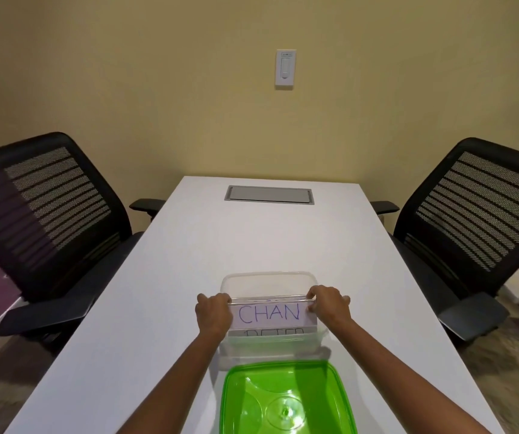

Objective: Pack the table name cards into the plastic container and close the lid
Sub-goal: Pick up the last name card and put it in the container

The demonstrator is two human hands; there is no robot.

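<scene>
A clear plastic container (267,278) stands on the white table (173,277) in front of me. I hold a name card reading "CHAN" (270,313) over it, in a clear stand. My left hand (214,314) grips its left end and my right hand (330,303) grips its right end. Below it, inside the container, lies another card (273,332) with only the tops of its letters showing. The green translucent lid (286,402) lies flat on the table just in front of the container, nearest to me.
Two black mesh office chairs flank the table, one on the left (51,214) and one on the right (477,214). A grey cable hatch (269,194) is set into the far end of the table. A wall switch (285,68) hangs on the yellow wall.
</scene>
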